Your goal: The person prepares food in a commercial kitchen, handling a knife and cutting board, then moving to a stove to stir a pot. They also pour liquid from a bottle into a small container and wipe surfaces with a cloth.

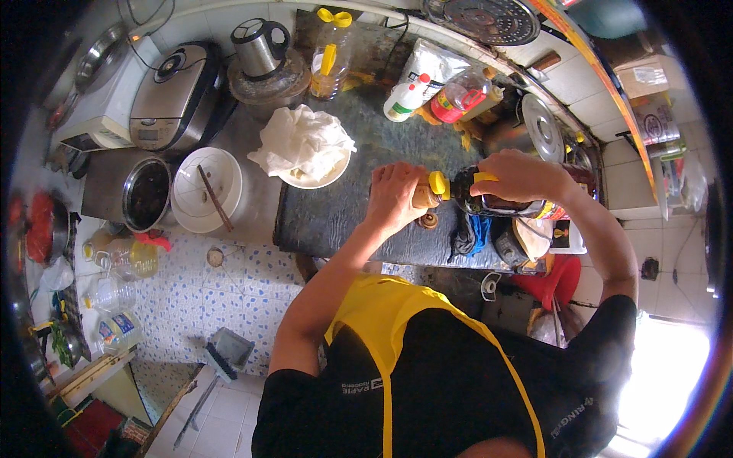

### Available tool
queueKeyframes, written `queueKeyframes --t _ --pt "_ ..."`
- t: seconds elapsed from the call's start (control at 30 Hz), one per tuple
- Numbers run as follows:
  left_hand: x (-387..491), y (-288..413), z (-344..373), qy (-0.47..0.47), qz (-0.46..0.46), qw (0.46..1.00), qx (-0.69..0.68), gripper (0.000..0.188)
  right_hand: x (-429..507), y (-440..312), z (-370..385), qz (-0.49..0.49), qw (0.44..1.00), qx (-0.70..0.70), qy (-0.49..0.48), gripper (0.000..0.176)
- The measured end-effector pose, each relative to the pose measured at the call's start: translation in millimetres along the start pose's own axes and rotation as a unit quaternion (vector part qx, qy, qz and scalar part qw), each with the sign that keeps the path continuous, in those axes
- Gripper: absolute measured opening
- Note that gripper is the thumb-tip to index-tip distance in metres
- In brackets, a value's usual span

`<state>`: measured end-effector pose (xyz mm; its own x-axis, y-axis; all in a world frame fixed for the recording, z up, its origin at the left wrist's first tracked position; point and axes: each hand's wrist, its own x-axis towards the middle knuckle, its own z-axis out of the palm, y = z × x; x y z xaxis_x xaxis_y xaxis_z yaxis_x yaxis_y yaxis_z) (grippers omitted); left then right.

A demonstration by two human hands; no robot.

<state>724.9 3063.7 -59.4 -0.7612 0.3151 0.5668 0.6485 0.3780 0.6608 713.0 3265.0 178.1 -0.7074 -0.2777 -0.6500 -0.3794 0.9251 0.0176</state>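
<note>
My right hand grips a large plastic bottle of dark liquid by its yellow handle, tipped onto its side. The bottle's neck points left, towards a small tan container wrapped by my left hand. A yellow cap sits between the two; I cannot tell which one it belongs to, or whether liquid is flowing. Just below the container, a small brown round object rests on the dark tabletop. Part of the small container is hidden by my left fingers.
Left of my hands, a white bowl holds a crumpled white cloth. Farther left are a bowl with chopsticks, a metal pot and a rice cooker. Several bottles stand behind, including a white bottle. Dark and blue cloth lies near the front edge.
</note>
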Motion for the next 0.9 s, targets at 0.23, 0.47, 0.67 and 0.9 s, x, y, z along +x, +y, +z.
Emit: queueKeyframes --t 0.23,0.47,0.67,0.9 --pt "-8 -5 2 -0.004 -0.006 1.000 0.010 0.058 4 -2 6 -0.013 1.000 0.013 0.023 0.062" --pt "-18 -10 4 -0.006 -0.014 1.000 0.015 0.064 9 -1 9 -0.032 0.999 0.016 0.007 0.061" --pt "-21 -11 5 0.017 -0.007 1.000 -0.011 0.065 9 0 10 -0.051 0.998 0.020 -0.004 0.059" --pt "-21 -9 10 0.012 -0.014 1.000 -0.018 0.064 5 3 9 -0.050 0.998 0.015 -0.017 0.061"
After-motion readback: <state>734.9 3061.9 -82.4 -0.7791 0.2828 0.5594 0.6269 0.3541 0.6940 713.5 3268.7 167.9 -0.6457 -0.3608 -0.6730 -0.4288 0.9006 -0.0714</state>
